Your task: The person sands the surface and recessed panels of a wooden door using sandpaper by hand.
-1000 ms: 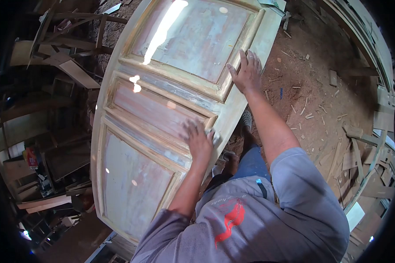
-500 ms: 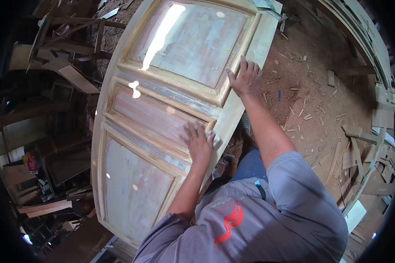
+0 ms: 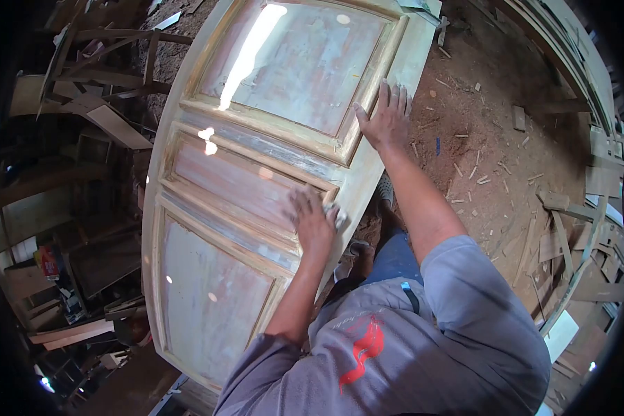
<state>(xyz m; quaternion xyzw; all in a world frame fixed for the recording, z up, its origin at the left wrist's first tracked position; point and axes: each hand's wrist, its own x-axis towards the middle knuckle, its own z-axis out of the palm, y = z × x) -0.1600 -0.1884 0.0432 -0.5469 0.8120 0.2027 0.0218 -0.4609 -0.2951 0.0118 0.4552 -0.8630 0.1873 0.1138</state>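
Little has moved since the earlier frames: only a slight drift of the view, both hands keeping nearly the same places. One door panel (image 3: 242,180) lies before the person, its right long edge nearest the body; open ground (image 3: 492,215) spreads beyond that edge, timber pieces (image 3: 118,128) crowd near the left. Right hand (image 3: 387,121), fingers spread, rests on the right border; left hand (image 3: 312,218), fingers apart and blurred, is at the middle section's right end, its grip unclear. Three framed sections show, patchy whitish-pink inside tan mouldings.

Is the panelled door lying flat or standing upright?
Lying flat: the panelled door faces up beneath the head camera, with the right hand resting on top.
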